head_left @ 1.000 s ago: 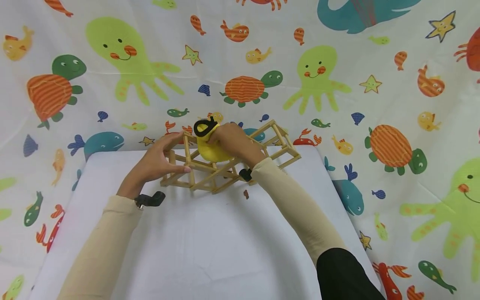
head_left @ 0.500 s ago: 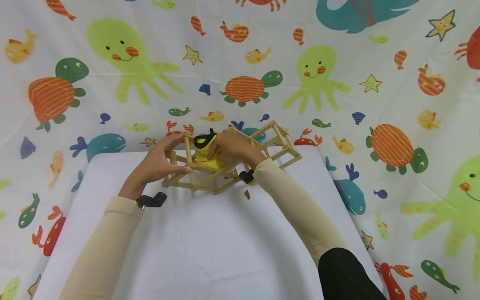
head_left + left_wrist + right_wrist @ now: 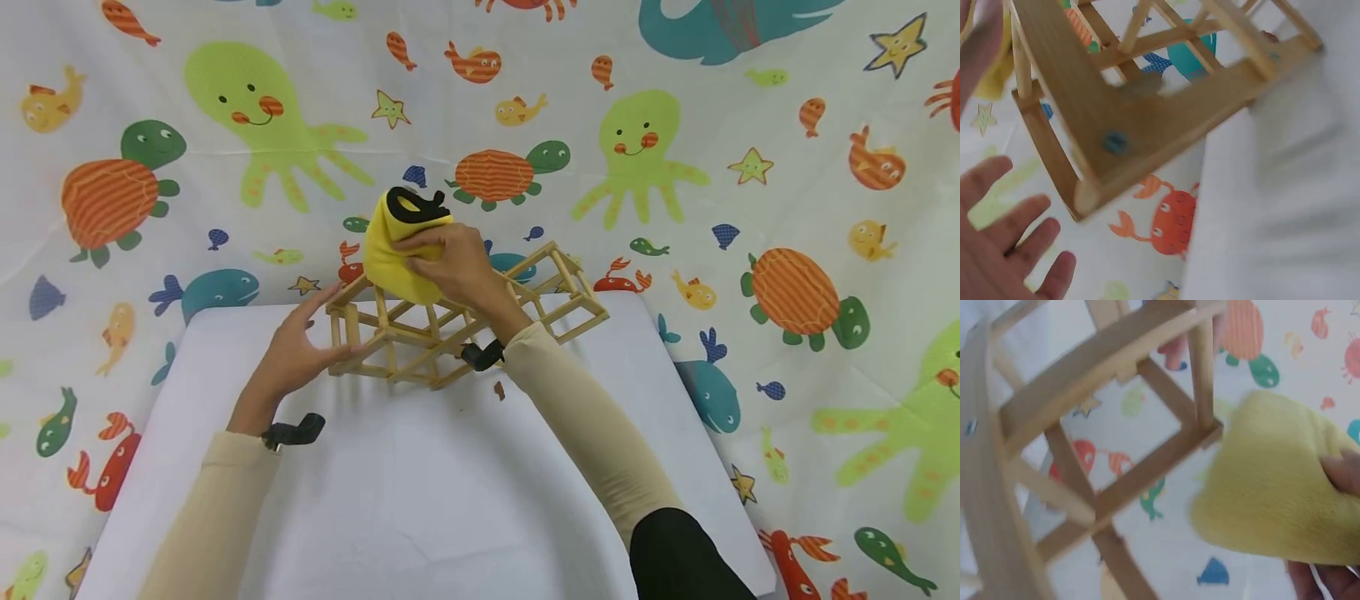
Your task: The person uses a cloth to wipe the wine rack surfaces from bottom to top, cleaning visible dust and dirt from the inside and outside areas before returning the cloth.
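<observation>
A yellow cloth (image 3: 393, 262) with black trim is bunched in my right hand (image 3: 465, 267). In the head view it sits above the left part of a wooden slatted frame (image 3: 412, 336). The right wrist view shows the cloth (image 3: 1266, 481) beside the wooden bars (image 3: 1085, 381), with a gap visible between them. My left hand (image 3: 288, 350) is at the frame's left end, thumb in front and fingers toward the back. In the left wrist view its fingers (image 3: 1025, 222) are spread, apart from the wooden corner (image 3: 1172, 119). Small screw heads show in the wood.
The frame stands at the back of a white table (image 3: 420, 492). Behind hangs a curtain (image 3: 300, 242) printed with sea animals. A small brown piece (image 3: 499, 390) lies in front of the frame. Black bands (image 3: 296, 430) circle both wrists.
My right hand has lifted the yellow cloth up and left from among the bars to above them. My left hand has shifted a little left and down, its fingers drawing away from the frame.
</observation>
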Action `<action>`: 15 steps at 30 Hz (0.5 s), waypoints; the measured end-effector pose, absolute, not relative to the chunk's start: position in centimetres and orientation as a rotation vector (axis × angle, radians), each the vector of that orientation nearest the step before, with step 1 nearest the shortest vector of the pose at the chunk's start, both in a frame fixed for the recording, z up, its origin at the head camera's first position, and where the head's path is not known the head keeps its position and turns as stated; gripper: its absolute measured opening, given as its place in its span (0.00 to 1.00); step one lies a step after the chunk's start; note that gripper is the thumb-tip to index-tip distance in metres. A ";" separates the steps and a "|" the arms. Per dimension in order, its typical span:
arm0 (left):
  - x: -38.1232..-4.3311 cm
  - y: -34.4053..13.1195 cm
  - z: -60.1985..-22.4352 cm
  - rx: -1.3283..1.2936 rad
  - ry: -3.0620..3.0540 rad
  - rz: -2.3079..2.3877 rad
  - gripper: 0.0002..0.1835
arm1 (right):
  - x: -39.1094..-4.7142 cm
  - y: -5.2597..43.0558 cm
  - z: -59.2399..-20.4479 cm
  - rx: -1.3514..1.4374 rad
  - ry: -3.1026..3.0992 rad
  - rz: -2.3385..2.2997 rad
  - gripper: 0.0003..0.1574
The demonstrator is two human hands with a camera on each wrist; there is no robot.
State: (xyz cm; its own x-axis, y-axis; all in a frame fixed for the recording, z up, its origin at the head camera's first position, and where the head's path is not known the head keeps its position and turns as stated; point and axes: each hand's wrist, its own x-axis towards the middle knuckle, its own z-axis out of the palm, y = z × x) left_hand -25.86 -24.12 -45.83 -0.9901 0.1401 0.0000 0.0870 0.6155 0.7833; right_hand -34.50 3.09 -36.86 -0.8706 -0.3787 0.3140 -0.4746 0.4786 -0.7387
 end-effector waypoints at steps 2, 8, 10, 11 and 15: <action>-24.4 -24.5 -47.0 0.087 2.800 1.410 0.53 | -34.4 2.2 -37.0 0.785 -2.486 1.432 0.12; -20.4 -23.2 -50.7 -0.289 2.735 1.789 0.35 | -34.8 -1.2 -37.1 0.893 -2.347 1.543 0.16; -19.7 -22.4 -51.6 -0.365 2.649 1.947 0.31 | -35.0 -2.4 -37.4 0.913 -2.403 1.546 0.17; -19.5 -22.0 -51.9 -0.388 2.606 2.027 0.29 | -35.1 -2.9 -37.5 0.914 -2.448 1.535 0.18; -19.1 -20.9 -52.7 -0.432 2.493 2.239 0.27 | -35.7 -4.9 -38.7 0.919 -2.742 1.202 0.20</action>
State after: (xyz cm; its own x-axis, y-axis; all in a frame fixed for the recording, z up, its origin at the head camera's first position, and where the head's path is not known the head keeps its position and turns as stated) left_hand -19.10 -20.87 -52.67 -0.9399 -0.3414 0.0061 -0.0305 0.1017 0.9944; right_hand -35.69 -4.88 -38.70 -0.8278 -0.5102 0.2336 -0.5175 0.5331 -0.6694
